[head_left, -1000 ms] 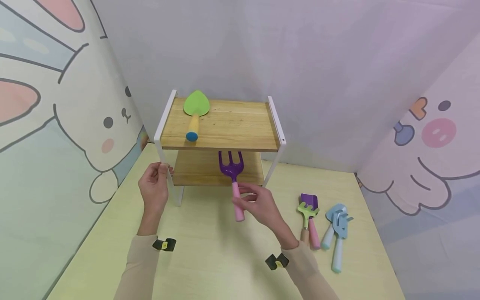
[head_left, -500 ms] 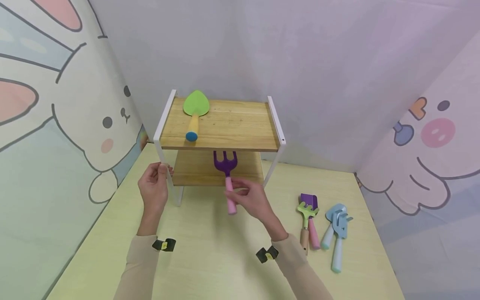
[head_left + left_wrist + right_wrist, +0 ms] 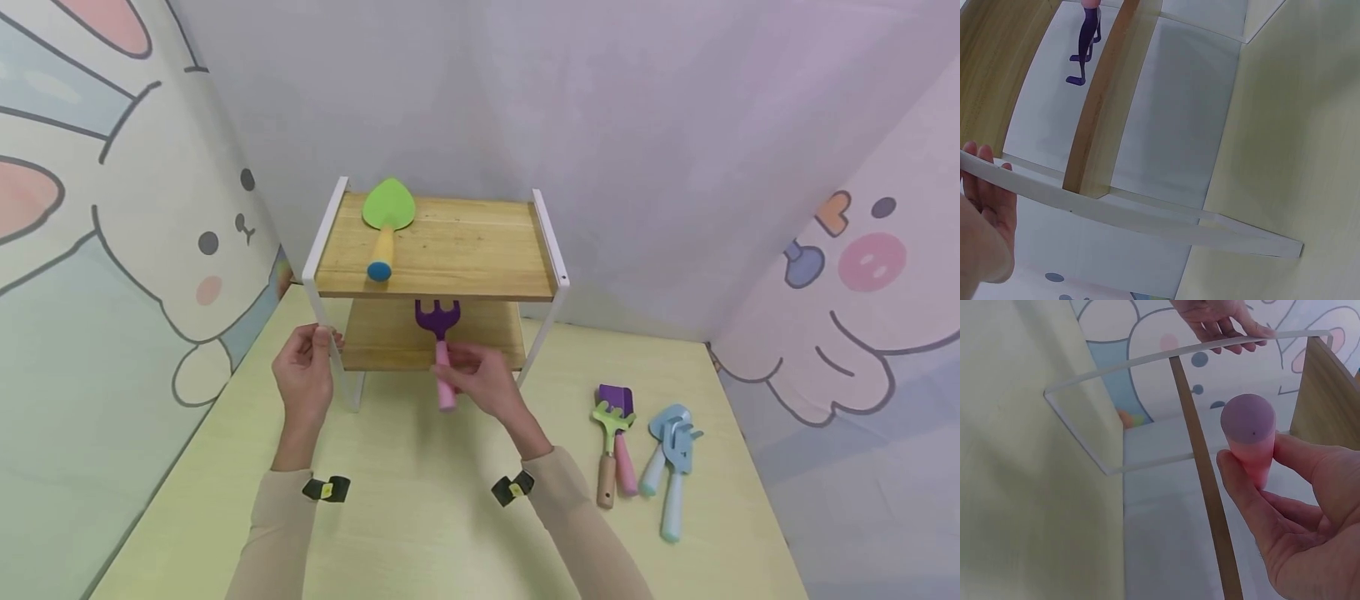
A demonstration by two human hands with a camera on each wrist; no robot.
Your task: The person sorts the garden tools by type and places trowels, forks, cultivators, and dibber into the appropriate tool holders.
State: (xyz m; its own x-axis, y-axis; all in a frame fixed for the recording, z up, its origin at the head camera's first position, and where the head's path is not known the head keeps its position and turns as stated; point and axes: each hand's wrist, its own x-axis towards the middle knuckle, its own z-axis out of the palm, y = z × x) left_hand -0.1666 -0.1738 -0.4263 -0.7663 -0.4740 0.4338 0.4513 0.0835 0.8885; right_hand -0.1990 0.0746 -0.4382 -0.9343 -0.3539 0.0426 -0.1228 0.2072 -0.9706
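Note:
A toy hand fork with purple tines and a pink handle is pinched between the thumb and fingers of my right hand. Its tines reach in over the lower board of a two-tier shelf, under the upper board. In the right wrist view the handle's end faces the camera; the left wrist view shows the purple tines between the boards. My left hand holds the shelf's white left post, fingers behind it. A green toy trowel with a yellow handle lies on the upper board.
On the table to the right lie a green rake with a brown handle, a purple shovel with a pink handle, and a light blue trowel and fork. Printed cloth walls stand behind and at both sides.
My right hand has carried the purple fork left and farther in between the boards. The left hand has stayed on the post. The head view has shifted slightly.

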